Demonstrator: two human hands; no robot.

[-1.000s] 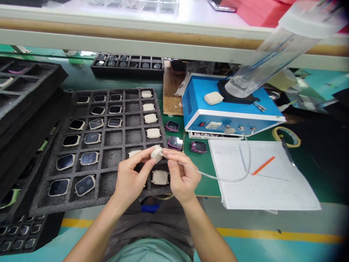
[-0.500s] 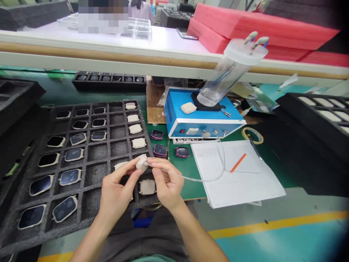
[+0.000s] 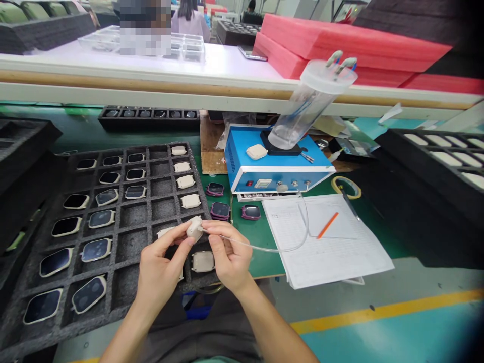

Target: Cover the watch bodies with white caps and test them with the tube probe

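Note:
Between the fingers and thumb of my left hand point(image 3: 162, 259) is a cream smartwatch case point(image 3: 194, 228), tilted up above the foam tray's right edge. My right hand point(image 3: 229, 254) pinches the end of a thin clear tube point(image 3: 264, 249) and holds it against the case's side. That tube curves right and up to the front of a blue box-shaped machine point(image 3: 280, 176). Under my hands lies the black foam tray point(image 3: 124, 275), with dark-screened watches at left and cream cases along its right column. One cream case point(image 3: 203, 261) lies just below my fingers.
A clear cylinder point(image 3: 298, 116) and another cream case point(image 3: 257, 152) stand on the machine. Purple-framed watches point(image 3: 220, 210) lie beside the tray. Papers point(image 3: 328, 247) with an orange stick point(image 3: 327, 225) are at right, near a tape roll point(image 3: 347, 187). A shelf edge point(image 3: 227, 98) crosses behind.
The whole view has shifted slightly, with the scene a little lower and to the left. Both hands keep the same hold on the case and the tube.

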